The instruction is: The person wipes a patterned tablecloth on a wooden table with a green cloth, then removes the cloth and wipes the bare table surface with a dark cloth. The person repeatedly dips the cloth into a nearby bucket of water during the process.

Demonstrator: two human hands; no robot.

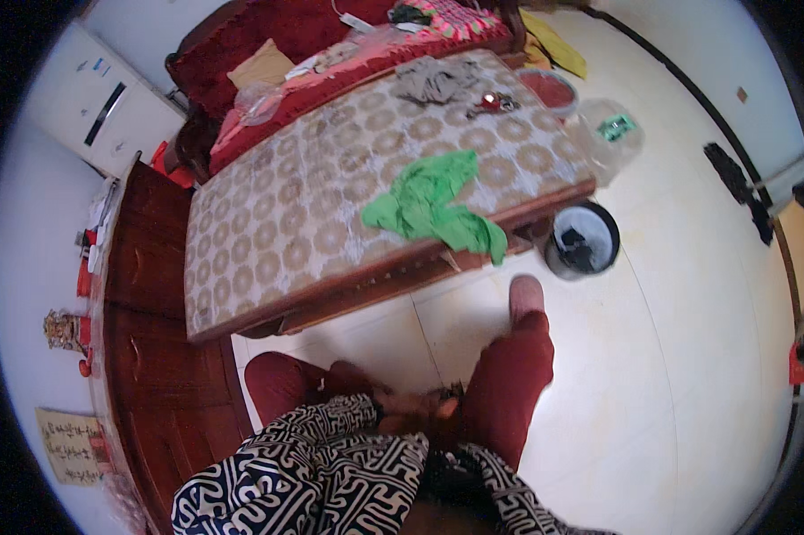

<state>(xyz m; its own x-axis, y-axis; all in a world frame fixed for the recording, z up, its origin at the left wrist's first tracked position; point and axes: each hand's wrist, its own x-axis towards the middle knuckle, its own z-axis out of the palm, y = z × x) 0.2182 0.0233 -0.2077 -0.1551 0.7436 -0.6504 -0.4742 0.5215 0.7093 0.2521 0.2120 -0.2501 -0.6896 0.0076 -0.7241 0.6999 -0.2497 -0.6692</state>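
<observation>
My left hand point(402, 404) shows as a dark blur beyond the cuff of a black-and-white patterned sleeve point(308, 461), between my red-trousered legs point(505, 381). Close beside it, a blurred patch looks like my right hand point(446, 408). Fingers, and anything they may hold, cannot be made out. Before me stands a low wooden table with a circle-patterned cover point(295, 200). A crumpled green cloth point(432, 200) lies on it, one end hanging over the near edge. Farther back on the table are a crumpled grey cloth point(435, 79) and a small red and metallic object point(492, 103).
A black-rimmed bin point(584, 241) stands at the table's right corner, near my foot point(527, 295). Behind it are a clear plastic bag point(602, 157) and a reddish basin point(549, 91). A red sofa point(201, 67) lines the far side; a dark wooden cabinet point(168, 334) stands left.
</observation>
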